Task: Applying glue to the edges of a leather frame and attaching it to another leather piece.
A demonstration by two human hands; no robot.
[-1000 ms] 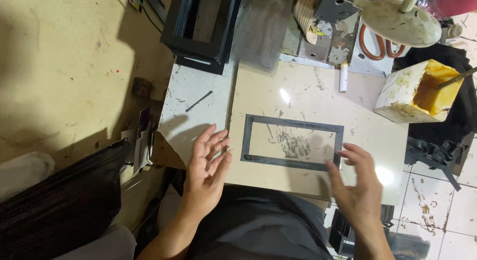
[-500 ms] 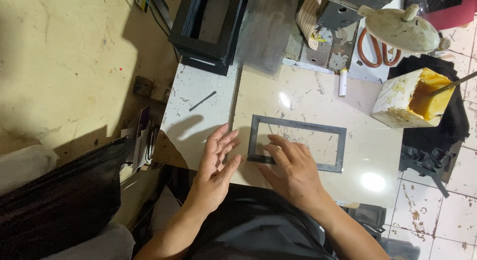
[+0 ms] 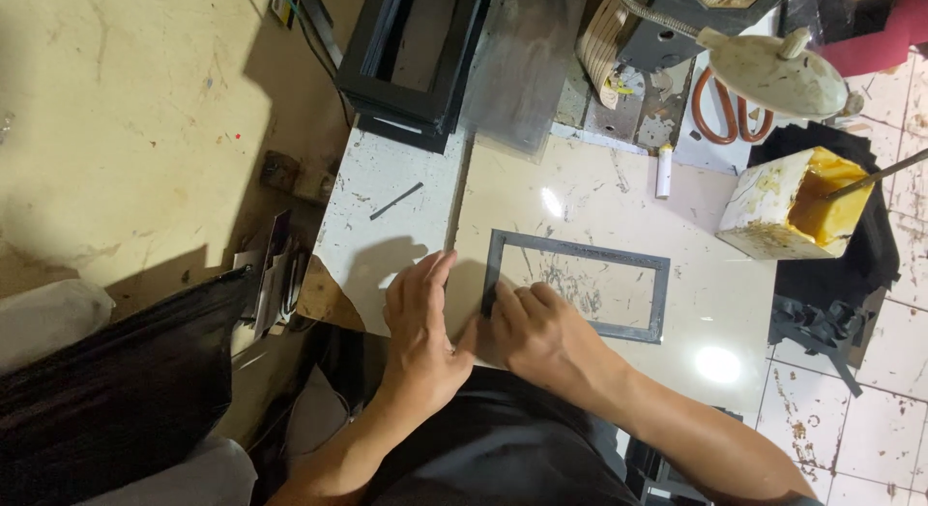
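Your right hand [image 3: 536, 327] has slid further left since a moment ago and now presses the near left corner of the thin grey rectangular frame [image 3: 580, 250], fingers bent and resting on it, not gripping. Your left hand [image 3: 420, 327] lies open and flat on the tabletop [image 3: 599, 192] just beside it, touching your right hand. The frame lies flat near the tabletop's front edge. A yellow-stained glue tub [image 3: 793, 211] sits well apart at the right.
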